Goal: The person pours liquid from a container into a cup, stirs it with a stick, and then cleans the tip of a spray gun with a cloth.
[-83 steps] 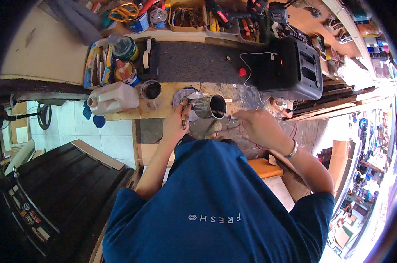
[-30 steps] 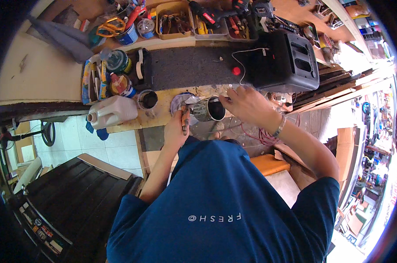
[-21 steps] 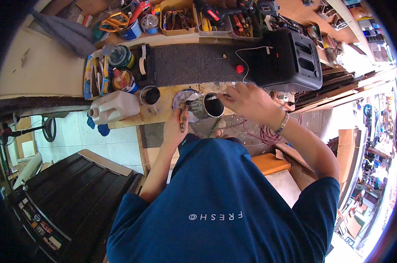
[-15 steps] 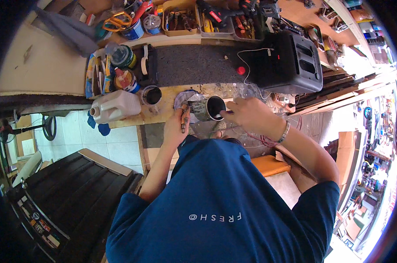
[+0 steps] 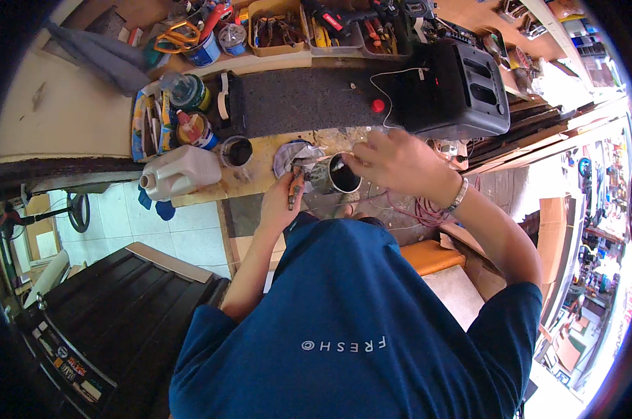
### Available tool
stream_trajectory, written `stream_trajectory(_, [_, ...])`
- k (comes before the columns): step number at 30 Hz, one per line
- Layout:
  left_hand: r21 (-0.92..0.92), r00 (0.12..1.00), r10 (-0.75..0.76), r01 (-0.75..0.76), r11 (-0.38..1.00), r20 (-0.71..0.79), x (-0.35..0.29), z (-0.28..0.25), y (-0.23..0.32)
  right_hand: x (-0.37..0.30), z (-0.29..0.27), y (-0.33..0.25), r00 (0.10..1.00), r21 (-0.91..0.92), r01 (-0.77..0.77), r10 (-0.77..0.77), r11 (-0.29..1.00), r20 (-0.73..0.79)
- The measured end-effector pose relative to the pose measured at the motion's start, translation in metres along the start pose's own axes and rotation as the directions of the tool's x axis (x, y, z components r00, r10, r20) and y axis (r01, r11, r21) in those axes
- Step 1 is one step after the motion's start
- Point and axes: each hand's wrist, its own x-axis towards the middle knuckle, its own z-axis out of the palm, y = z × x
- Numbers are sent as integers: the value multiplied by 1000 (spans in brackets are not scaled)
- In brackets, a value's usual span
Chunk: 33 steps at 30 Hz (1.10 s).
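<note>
My left hand (image 5: 279,204) is closed around an orange tool with metal parts (image 5: 296,188), whose exact kind I cannot make out. Right beside the tool is a tilted metal cup (image 5: 321,177), its dark mouth turned toward my right side; whether the two are joined is unclear. My right hand (image 5: 392,162) is at the cup's rim, fingers pinched together. Something small and whitish (image 5: 339,166) shows at the fingertips, inside the mouth. Behind the cup, a round container with crumpled pale lining (image 5: 295,155) sits on the wooden bench edge (image 5: 260,171).
Left along the bench stand a small dark-filled cup (image 5: 236,151), a pale plastic jug (image 5: 183,172) and paint cans (image 5: 196,130). At the back right is a black speaker-like box (image 5: 462,87) with a white cable. Tool bins (image 5: 277,31) line the back. A red hose (image 5: 427,211) lies below.
My right hand has shifted slightly up and left, its fingertips moving from the cup's right rim to the upper part of its mouth. My left hand stays about where it was.
</note>
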Motion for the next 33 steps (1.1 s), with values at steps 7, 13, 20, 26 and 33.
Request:
stream_trajectory(7, [14,997,-75,75,997,-4,1,1,5,-26,28,-16,921,118,-256,205,959,331])
stream_trajectory(13, [-87,998,-60,62,994,32,-7,16,4,-12,41,-21,924,186,-344,296,920,243])
stream_trajectory(20, [-90,981,-182,187,978,61,-33,57,-32,-22,94,-39,873,266,-433,328,861,362])
stream_trajectory(26, [-99,976,-211,216,971,55,-41,63,-45,-22,147,-44,900,352,-376,248,857,359])
stream_trajectory(33, [-69,953,-298,301,951,51,-52,65,-67,-5,149,-60,859,256,-422,293,870,420])
